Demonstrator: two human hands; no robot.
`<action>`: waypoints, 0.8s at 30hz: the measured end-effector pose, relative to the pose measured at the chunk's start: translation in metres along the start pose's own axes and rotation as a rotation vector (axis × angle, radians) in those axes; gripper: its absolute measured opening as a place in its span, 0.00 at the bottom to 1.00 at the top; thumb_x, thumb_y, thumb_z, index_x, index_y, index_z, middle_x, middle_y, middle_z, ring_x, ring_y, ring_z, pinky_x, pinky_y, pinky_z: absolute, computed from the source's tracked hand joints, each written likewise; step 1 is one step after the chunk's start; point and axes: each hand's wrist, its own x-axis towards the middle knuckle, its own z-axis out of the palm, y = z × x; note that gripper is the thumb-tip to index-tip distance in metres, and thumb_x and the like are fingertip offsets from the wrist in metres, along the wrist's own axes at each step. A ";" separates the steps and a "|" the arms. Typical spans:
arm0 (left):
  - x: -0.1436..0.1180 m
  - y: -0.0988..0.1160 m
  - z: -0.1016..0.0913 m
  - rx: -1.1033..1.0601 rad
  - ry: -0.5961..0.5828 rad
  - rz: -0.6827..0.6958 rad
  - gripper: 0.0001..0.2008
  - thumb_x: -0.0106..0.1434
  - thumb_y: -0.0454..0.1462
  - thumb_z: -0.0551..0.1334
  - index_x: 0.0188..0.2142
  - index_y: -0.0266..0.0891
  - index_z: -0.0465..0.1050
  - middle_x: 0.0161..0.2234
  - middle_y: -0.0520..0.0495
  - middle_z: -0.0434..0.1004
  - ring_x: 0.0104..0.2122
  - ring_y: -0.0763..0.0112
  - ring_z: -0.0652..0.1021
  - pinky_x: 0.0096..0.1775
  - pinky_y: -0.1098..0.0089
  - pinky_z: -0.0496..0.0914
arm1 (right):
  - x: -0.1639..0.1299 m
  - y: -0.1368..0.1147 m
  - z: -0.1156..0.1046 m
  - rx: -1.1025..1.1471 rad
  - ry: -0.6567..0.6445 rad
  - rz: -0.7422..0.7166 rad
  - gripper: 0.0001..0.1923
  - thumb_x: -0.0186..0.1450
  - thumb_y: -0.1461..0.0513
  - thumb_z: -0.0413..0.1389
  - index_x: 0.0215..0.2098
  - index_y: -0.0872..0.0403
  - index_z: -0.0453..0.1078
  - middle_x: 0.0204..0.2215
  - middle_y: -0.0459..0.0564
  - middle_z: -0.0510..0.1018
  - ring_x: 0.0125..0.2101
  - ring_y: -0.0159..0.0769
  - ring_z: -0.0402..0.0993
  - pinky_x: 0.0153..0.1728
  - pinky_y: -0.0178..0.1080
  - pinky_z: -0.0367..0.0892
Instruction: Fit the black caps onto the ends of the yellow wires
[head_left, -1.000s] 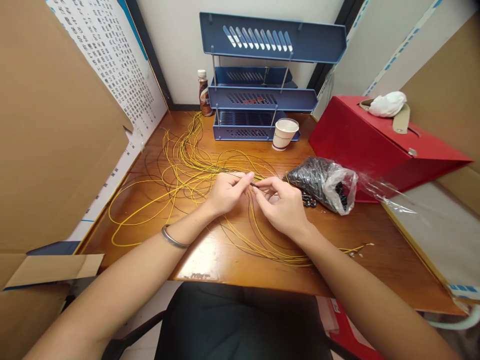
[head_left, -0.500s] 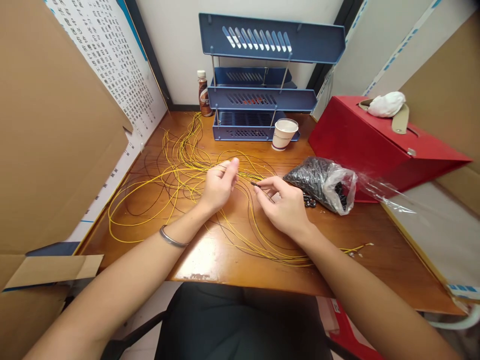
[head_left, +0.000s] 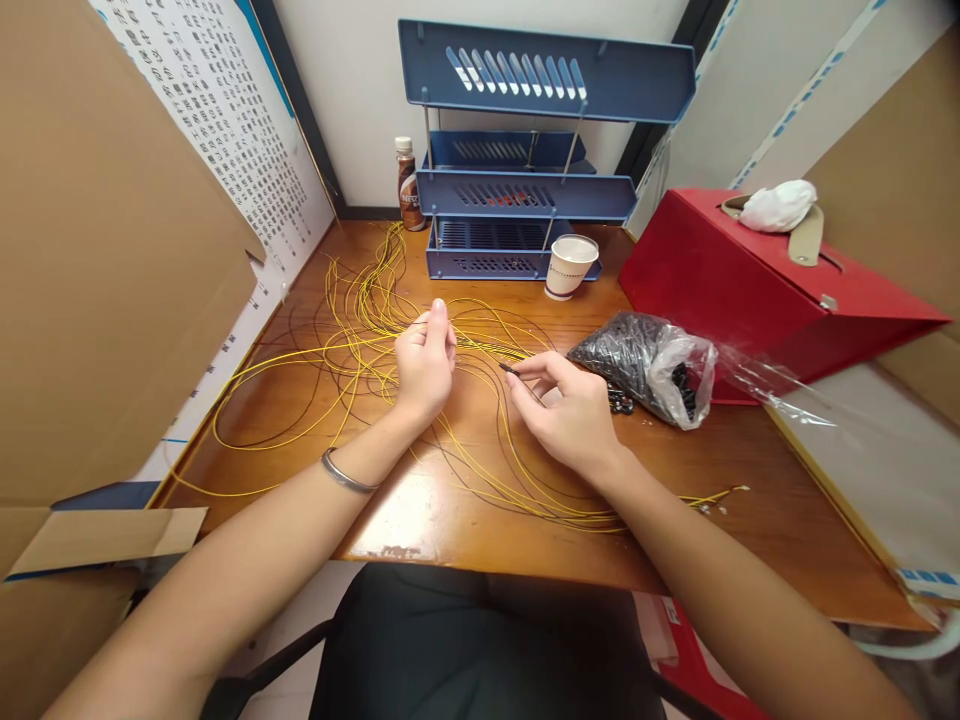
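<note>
My left hand (head_left: 424, 365) is closed, thumb pointing up, over the loose yellow and brown wires (head_left: 281, 357); wire seems to run through its fingers, though the grip itself is hidden. To its right, my right hand (head_left: 566, 412) pinches a small black piece (head_left: 509, 369) between thumb and fingertips. A thin strand shows beneath those fingers. Both hands are apart, just above the wooden table (head_left: 480, 500). Beyond the right hand lies a clear plastic bag (head_left: 630, 350) of small black parts, and a few black parts (head_left: 619, 401) rest beside it.
Blue tiered trays (head_left: 525, 195) stand at the back, with a brown drink bottle (head_left: 409, 190) and a paper cup (head_left: 571, 268) close by. A red box (head_left: 757, 290) occupies the right side. Cardboard (head_left: 112, 280) borders the left. Wire ends (head_left: 724, 495) lie near my right forearm.
My left hand has shifted left, away from the right hand. A yellow wire loop at the left has slid outward toward the table's edge. The right hand keeps its pinch almost in place.
</note>
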 end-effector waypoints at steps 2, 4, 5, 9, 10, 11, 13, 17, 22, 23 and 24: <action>0.000 0.000 -0.001 0.023 -0.087 0.012 0.31 0.66 0.61 0.55 0.19 0.41 0.59 0.15 0.56 0.56 0.14 0.79 0.60 0.18 0.71 0.55 | 0.000 0.001 0.000 -0.011 0.009 0.005 0.04 0.64 0.60 0.60 0.36 0.52 0.75 0.28 0.47 0.83 0.23 0.33 0.76 0.28 0.37 0.69; -0.002 0.002 -0.003 0.071 -0.240 0.062 0.32 0.66 0.61 0.56 0.18 0.40 0.62 0.16 0.53 0.60 0.16 0.78 0.63 0.21 0.70 0.59 | 0.000 0.001 -0.001 -0.008 0.019 0.011 0.04 0.64 0.61 0.60 0.36 0.52 0.75 0.28 0.46 0.83 0.23 0.32 0.76 0.28 0.37 0.69; -0.004 0.004 -0.004 0.100 -0.331 0.092 0.32 0.66 0.61 0.56 0.18 0.40 0.63 0.17 0.52 0.62 0.17 0.77 0.65 0.23 0.70 0.61 | 0.000 0.002 -0.001 -0.003 0.021 0.011 0.04 0.64 0.61 0.60 0.36 0.52 0.75 0.28 0.46 0.83 0.23 0.32 0.76 0.29 0.37 0.70; -0.011 0.008 -0.005 0.152 -0.572 0.130 0.32 0.68 0.57 0.57 0.16 0.38 0.65 0.17 0.50 0.65 0.20 0.74 0.67 0.27 0.68 0.63 | 0.000 0.002 -0.001 0.016 0.010 -0.013 0.04 0.65 0.62 0.60 0.38 0.53 0.76 0.30 0.47 0.84 0.24 0.32 0.77 0.29 0.37 0.70; -0.012 0.007 -0.004 0.142 -0.571 0.115 0.31 0.68 0.56 0.57 0.16 0.38 0.66 0.17 0.50 0.65 0.20 0.74 0.67 0.27 0.68 0.63 | 0.000 0.002 -0.001 0.011 0.011 -0.023 0.04 0.65 0.62 0.60 0.38 0.53 0.76 0.30 0.47 0.84 0.23 0.32 0.76 0.28 0.36 0.70; -0.012 0.007 -0.004 0.125 -0.543 0.099 0.31 0.69 0.56 0.57 0.17 0.38 0.67 0.17 0.50 0.65 0.20 0.75 0.67 0.26 0.69 0.62 | 0.000 0.001 -0.001 0.003 0.014 -0.032 0.04 0.65 0.62 0.60 0.38 0.52 0.76 0.30 0.46 0.84 0.22 0.31 0.75 0.28 0.36 0.69; -0.011 0.005 -0.003 0.083 -0.440 0.075 0.30 0.68 0.56 0.58 0.17 0.38 0.68 0.18 0.51 0.64 0.19 0.76 0.66 0.23 0.69 0.61 | 0.001 0.001 -0.001 -0.013 0.025 -0.045 0.04 0.65 0.61 0.61 0.38 0.52 0.77 0.30 0.46 0.84 0.19 0.30 0.72 0.27 0.36 0.68; -0.004 0.000 -0.001 0.003 -0.132 0.026 0.30 0.66 0.58 0.59 0.18 0.39 0.65 0.19 0.52 0.62 0.17 0.78 0.64 0.19 0.72 0.58 | 0.001 0.001 -0.001 -0.023 0.034 -0.030 0.04 0.64 0.60 0.61 0.36 0.52 0.77 0.25 0.44 0.83 0.16 0.28 0.69 0.25 0.36 0.66; 0.000 -0.001 -0.002 -0.007 -0.078 -0.015 0.29 0.65 0.60 0.59 0.21 0.39 0.65 0.18 0.53 0.62 0.16 0.79 0.63 0.18 0.73 0.58 | 0.001 0.001 -0.001 -0.023 0.063 -0.027 0.03 0.64 0.61 0.61 0.35 0.52 0.76 0.23 0.43 0.81 0.15 0.28 0.69 0.24 0.35 0.66; -0.001 0.000 -0.002 -0.002 -0.124 -0.009 0.30 0.65 0.61 0.58 0.21 0.39 0.66 0.18 0.53 0.63 0.16 0.78 0.64 0.18 0.73 0.58 | 0.001 0.001 -0.001 -0.023 0.069 -0.025 0.03 0.64 0.61 0.60 0.35 0.52 0.76 0.22 0.43 0.81 0.15 0.28 0.69 0.24 0.35 0.66; -0.003 0.001 -0.002 0.010 -0.180 0.004 0.30 0.65 0.61 0.58 0.22 0.39 0.67 0.18 0.53 0.64 0.16 0.78 0.64 0.19 0.72 0.59 | 0.001 0.001 -0.001 -0.022 0.072 -0.023 0.03 0.64 0.61 0.60 0.35 0.52 0.76 0.22 0.42 0.80 0.15 0.28 0.70 0.25 0.35 0.67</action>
